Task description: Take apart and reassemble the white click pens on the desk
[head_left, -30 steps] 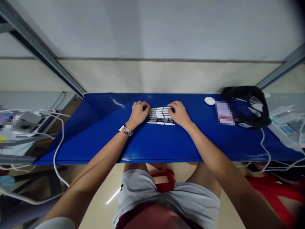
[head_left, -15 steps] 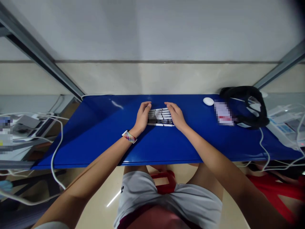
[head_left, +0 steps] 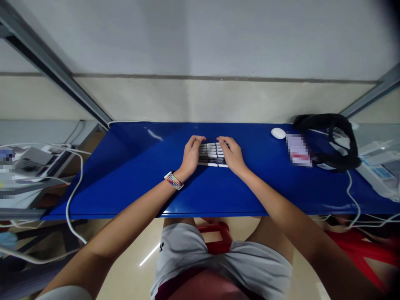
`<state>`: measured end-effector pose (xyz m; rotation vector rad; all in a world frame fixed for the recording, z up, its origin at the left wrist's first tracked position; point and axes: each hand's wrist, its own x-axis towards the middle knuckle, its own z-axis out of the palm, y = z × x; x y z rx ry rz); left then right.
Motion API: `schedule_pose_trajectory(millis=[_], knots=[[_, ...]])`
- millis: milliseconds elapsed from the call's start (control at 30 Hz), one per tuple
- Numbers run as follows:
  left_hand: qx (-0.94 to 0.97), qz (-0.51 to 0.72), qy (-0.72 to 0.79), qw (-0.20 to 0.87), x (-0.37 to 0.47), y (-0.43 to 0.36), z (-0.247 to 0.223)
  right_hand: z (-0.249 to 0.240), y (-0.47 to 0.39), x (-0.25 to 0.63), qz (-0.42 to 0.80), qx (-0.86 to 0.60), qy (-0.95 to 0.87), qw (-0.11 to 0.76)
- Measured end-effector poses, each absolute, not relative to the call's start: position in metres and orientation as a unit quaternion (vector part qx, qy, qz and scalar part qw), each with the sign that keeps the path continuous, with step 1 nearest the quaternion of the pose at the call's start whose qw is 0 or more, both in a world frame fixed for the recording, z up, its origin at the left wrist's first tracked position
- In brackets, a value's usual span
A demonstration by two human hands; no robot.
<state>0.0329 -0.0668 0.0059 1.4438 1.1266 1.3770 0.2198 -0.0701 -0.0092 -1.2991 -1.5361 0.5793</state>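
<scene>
Several slim white pens [head_left: 212, 150] with dark bands lie side by side in a row on the blue tabletop [head_left: 134, 175]. My left hand [head_left: 191, 155] curves round their left ends, palm inward. Against the right ends rests my right hand [head_left: 233, 154], its fingers bent over them. Between them the two hands squeeze the row. The tips of the pens are hidden by my palms and fingers. One pen at the near side lies slightly apart from the others.
To the right lie a white computer mouse [head_left: 278, 133], a blurred-out card [head_left: 299, 150] and a black head strap [head_left: 350, 137]. White cables [head_left: 76, 187] hang over the left edge. A wall [head_left: 200, 98] closes the back, and metal posts [head_left: 90, 102] stand at the sides.
My hands have drawn slightly closer together along the pens, the left hand moving inward. The whole view has shifted a little.
</scene>
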Motion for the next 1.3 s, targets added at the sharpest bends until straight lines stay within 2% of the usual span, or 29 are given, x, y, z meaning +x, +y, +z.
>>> schedule_pose_trajectory(millis=[400,800,1300], knots=[[0.584,0.536,0.454,0.407,0.0326,-0.0743,0.0077,-0.0065,-0.0751,0.2204,0.225,-0.545,-0.662,0.462],[0.578,0.547,0.456,0.398,0.0325,-0.0718,0.0055,-0.0114,-0.0721,0.2241,0.242,-0.539,-0.658,0.467],[0.570,0.569,0.458,0.376,0.0302,-0.0648,0.0030,-0.0086,-0.0704,0.2280,0.208,-0.550,-0.679,0.440]])
